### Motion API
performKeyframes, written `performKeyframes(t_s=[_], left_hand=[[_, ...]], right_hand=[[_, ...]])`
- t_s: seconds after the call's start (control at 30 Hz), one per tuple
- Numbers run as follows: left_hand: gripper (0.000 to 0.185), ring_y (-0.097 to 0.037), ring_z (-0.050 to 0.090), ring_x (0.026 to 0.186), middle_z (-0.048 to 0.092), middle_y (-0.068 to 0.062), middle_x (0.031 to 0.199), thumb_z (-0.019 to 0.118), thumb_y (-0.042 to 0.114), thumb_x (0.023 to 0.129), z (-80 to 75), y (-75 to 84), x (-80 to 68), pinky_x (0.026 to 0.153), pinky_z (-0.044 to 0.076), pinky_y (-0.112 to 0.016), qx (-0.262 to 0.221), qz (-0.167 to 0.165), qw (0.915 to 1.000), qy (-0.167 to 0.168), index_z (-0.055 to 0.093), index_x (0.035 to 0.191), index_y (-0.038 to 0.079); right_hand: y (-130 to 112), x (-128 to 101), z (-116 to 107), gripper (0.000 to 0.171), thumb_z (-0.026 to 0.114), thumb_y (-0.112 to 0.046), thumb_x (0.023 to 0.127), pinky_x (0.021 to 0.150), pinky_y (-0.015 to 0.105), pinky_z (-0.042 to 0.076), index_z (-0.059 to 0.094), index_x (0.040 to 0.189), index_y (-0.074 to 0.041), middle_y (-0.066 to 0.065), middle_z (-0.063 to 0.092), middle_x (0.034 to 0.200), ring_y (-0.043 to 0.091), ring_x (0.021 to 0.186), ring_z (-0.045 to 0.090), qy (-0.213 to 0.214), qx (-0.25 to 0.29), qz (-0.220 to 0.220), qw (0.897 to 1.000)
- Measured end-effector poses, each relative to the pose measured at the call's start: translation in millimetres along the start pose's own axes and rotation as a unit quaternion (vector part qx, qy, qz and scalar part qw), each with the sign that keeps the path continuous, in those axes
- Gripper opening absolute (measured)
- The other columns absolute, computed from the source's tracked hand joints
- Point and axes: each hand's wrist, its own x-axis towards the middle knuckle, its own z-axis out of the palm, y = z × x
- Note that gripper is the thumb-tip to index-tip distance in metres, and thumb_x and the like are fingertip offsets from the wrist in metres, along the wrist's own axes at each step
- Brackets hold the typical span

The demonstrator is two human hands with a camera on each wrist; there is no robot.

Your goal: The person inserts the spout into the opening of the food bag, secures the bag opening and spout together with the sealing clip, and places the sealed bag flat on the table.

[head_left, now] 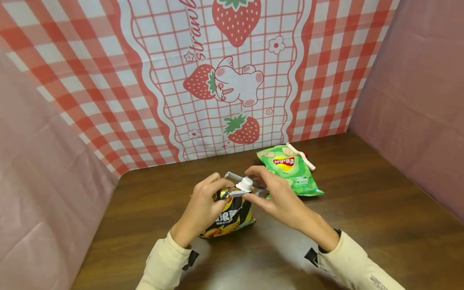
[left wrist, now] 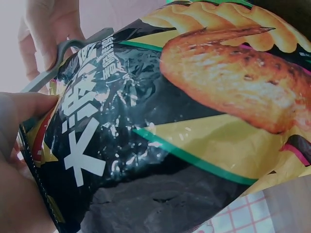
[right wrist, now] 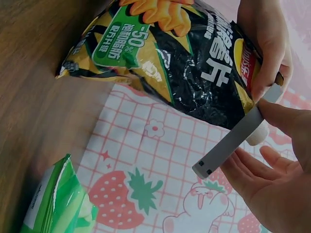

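A black and yellow potato chip bag (head_left: 235, 217) with a picture of a chicken wing (left wrist: 233, 77) stands tilted on the table, its top end raised. My left hand (head_left: 201, 199) pinches the bag's top edge between thumb and fingers. My right hand (head_left: 284, 199) holds a grey bag clip (right wrist: 233, 136) with a white spout (head_left: 245, 184), thumb on one side and fingers on the other. In the head view the clip's two arms stand apart. The clip lies right at the bag's top edge, close by the left fingertips.
Behind my right hand lies a green chip bag (head_left: 290, 171), a white clip (head_left: 302, 156) along its upper edge. A strawberry-patterned cloth (head_left: 232, 80) hangs at the table's far edge. Pink cloth (head_left: 413, 100) hangs to the right and left of the brown wooden table (head_left: 362, 201).
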Motion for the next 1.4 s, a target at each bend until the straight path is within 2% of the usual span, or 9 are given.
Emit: performKeyframes(t_s=[0.1, 0.27, 0.57, 0.73, 0.93, 1.07, 1.23, 1.3, 1.4], left_hand=[[0.022, -0.008, 0.040, 0.066, 0.048, 0.005, 0.079, 0.072, -0.010, 0.079, 1.3, 1.1, -0.9, 0.058, 0.036, -0.022, -0.004, 0.003, 1.0000, -0.003, 0.073, 0.093, 0.008], [0.016, -0.007, 0.041, 0.067, 0.049, 0.005, 0.080, 0.074, -0.005, 0.083, 2.7, 1.5, -1.1, 0.058, 0.037, -0.022, -0.012, 0.011, 0.9999, -0.005, 0.073, 0.093, 0.007], [0.017, -0.007, 0.043, 0.068, 0.050, 0.005, 0.080, 0.077, -0.003, 0.081, 3.9, 2.6, -1.1, 0.058, 0.039, -0.022, -0.009, 0.021, 0.9997, -0.001, 0.074, 0.094, 0.008], [0.024, -0.007, 0.050, 0.073, 0.054, 0.004, 0.084, 0.075, -0.007, 0.078, 5.5, 5.4, -1.0, 0.063, 0.043, -0.023, -0.009, 0.024, 0.9996, -0.008, 0.074, 0.096, 0.008], [0.023, -0.008, 0.052, 0.075, 0.056, 0.004, 0.087, 0.074, -0.006, 0.080, 6.7, 5.9, -1.4, 0.065, 0.045, -0.024, -0.007, 0.030, 0.9994, -0.014, 0.074, 0.097, 0.009], [0.022, -0.008, 0.054, 0.077, 0.057, 0.004, 0.088, 0.074, -0.006, 0.080, 6.5, 5.2, -2.0, 0.067, 0.047, -0.024, -0.009, 0.030, 0.9994, -0.014, 0.074, 0.097, 0.009], [0.029, -0.007, 0.046, 0.071, 0.053, 0.004, 0.083, 0.073, -0.012, 0.076, 5.7, 3.7, -2.6, 0.060, 0.041, -0.022, -0.012, 0.021, 0.9997, -0.007, 0.074, 0.097, 0.008], [0.030, -0.008, 0.044, 0.070, 0.053, 0.004, 0.083, 0.073, -0.012, 0.075, 5.9, 3.2, -2.4, 0.059, 0.039, -0.023, -0.013, 0.019, 0.9997, -0.006, 0.074, 0.097, 0.008], [0.029, -0.008, 0.046, 0.071, 0.055, 0.003, 0.085, 0.075, -0.011, 0.076, 6.2, 3.6, -1.7, 0.060, 0.040, -0.023, -0.019, 0.016, 0.9996, -0.009, 0.074, 0.098, 0.008]], right_hand=[[-1, 0, 2, 0.050, 0.081, -0.013, 0.084, 0.081, 0.031, 0.056, 0.058, 0.126, -0.004, 0.004, 0.066, 0.116, 0.013, 0.099, 0.064, -0.004, 0.006, -0.010, 1.000], [-2, -2, 3, 0.045, 0.079, -0.016, 0.086, 0.081, 0.033, 0.055, 0.063, 0.126, -0.004, 0.008, 0.066, 0.123, 0.015, 0.103, 0.064, -0.011, 0.003, -0.018, 1.000], [1, -3, -10, 0.050, 0.078, -0.021, 0.087, 0.078, 0.033, 0.055, 0.061, 0.133, -0.009, -0.001, 0.066, 0.124, 0.010, 0.099, 0.063, -0.079, 0.049, 0.028, 0.995], [3, -3, -9, 0.043, 0.079, -0.021, 0.086, 0.076, 0.036, 0.055, 0.066, 0.126, -0.009, -0.003, 0.069, 0.114, 0.009, 0.091, 0.063, -0.057, 0.058, 0.034, 0.996], [5, -2, -7, 0.036, 0.080, -0.025, 0.085, 0.069, 0.034, 0.054, 0.069, 0.118, -0.016, -0.009, 0.068, 0.103, 0.009, 0.083, 0.060, -0.051, 0.065, 0.039, 0.996], [9, -3, -6, 0.038, 0.076, -0.029, 0.090, 0.072, 0.031, 0.053, 0.066, 0.125, -0.020, -0.012, 0.067, 0.109, 0.007, 0.086, 0.059, -0.084, 0.071, 0.045, 0.993], [9, -3, -13, 0.057, 0.072, -0.031, 0.092, 0.083, 0.031, 0.052, 0.050, 0.145, -0.024, -0.013, 0.061, 0.128, 0.007, 0.101, 0.060, -0.163, 0.067, 0.041, 0.983], [8, -3, -18, 0.064, 0.073, -0.026, 0.092, 0.084, 0.034, 0.052, 0.044, 0.149, -0.022, -0.009, 0.061, 0.127, 0.008, 0.102, 0.060, -0.182, 0.063, 0.042, 0.980], [9, -4, -23, 0.062, 0.073, -0.015, 0.092, 0.083, 0.034, 0.054, 0.045, 0.147, -0.018, -0.006, 0.064, 0.119, 0.009, 0.100, 0.062, -0.180, 0.058, 0.053, 0.980]])
